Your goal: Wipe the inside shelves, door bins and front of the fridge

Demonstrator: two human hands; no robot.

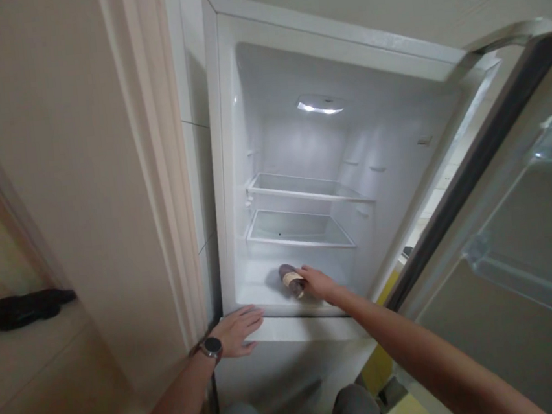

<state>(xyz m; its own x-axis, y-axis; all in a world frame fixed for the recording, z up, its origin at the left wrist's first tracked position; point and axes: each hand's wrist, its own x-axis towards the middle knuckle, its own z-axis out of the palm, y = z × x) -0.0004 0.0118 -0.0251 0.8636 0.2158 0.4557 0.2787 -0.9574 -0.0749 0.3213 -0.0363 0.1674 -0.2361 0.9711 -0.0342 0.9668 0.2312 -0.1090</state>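
Note:
My right hand [317, 282] reaches into the open fridge [300, 314], its fingers closed on the right side of a dark brown oblong package [288, 275] with a pale label band. The package lies tilted just above or on the fridge's bottom floor; I cannot tell which. What kind of food it is does not show. At the fridge's front left corner, my left hand [240, 332] rests with its fingers stretched out along the lower front edge. It holds nothing, and a round dark watch [213, 346] is on that wrist.
Two glass shelves, an upper one [298, 185] and a lower one [300, 227], sit above the package. A lamp [321, 104] glows at the back. The fridge door [498, 231] stands open at right. Close on the left is a door frame [161, 179].

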